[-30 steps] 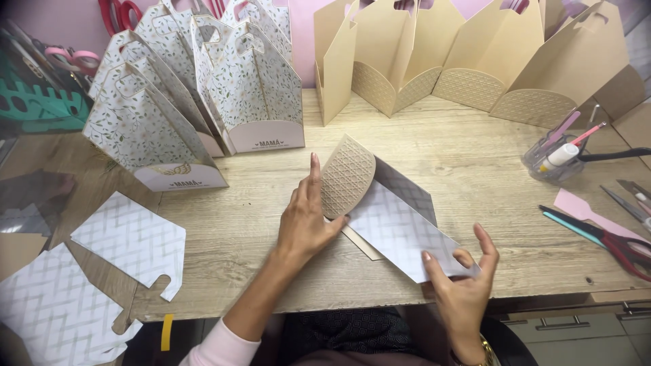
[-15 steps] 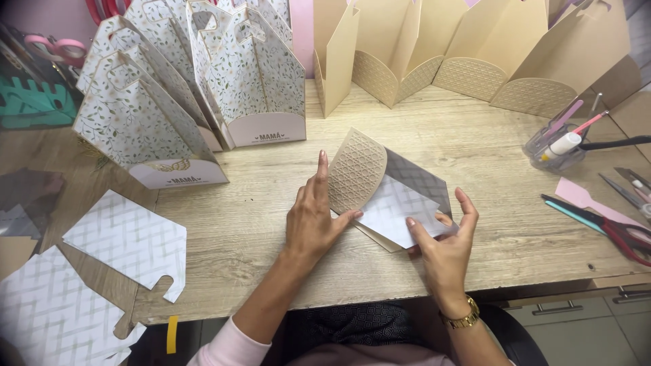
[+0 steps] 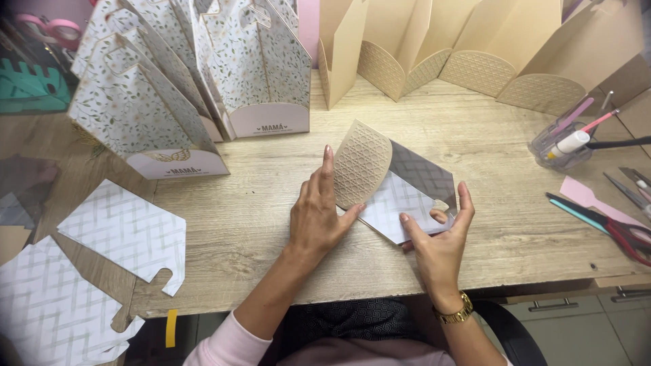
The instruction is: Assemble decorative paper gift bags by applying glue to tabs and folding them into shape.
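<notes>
The head camera looks down on a pale wooden tabletop (image 3: 420, 122). Near the middle of its front edge lies a flat card piece (image 3: 400, 186), part tan with an embossed lattice flap, part white with a faint zigzag print and a grey shaded panel.

The left hand (image 3: 317, 217) lies flat on the wood with fingers together and straight, the forefinger running up along the left edge of the tan flap and the thumb spread out to touch the card's lower left side. The right hand (image 3: 437, 234) is at the card's lower right corner, fingers spread and curled upward, with thumb and fingertips touching the white edge; whether it pinches the card or only steadies it cannot be told. A gold watch (image 3: 456, 314) sits on that wrist.

Towards the back left corner stand several floral-patterned paper bags (image 3: 203, 74) with pale bases. Along the back edge to the right stand plain tan card bags (image 3: 488, 54) with lattice fronts. At the front left corner lie flat white zigzag-printed cutouts (image 3: 122, 230), partly overhanging the edge. Near the right edge sits a clear cup (image 3: 559, 146) with pens and a glue stick, and in front of it, at the right edge, red-handled scissors (image 3: 627, 234) next to a teal tool and a pink paper strip.
</notes>
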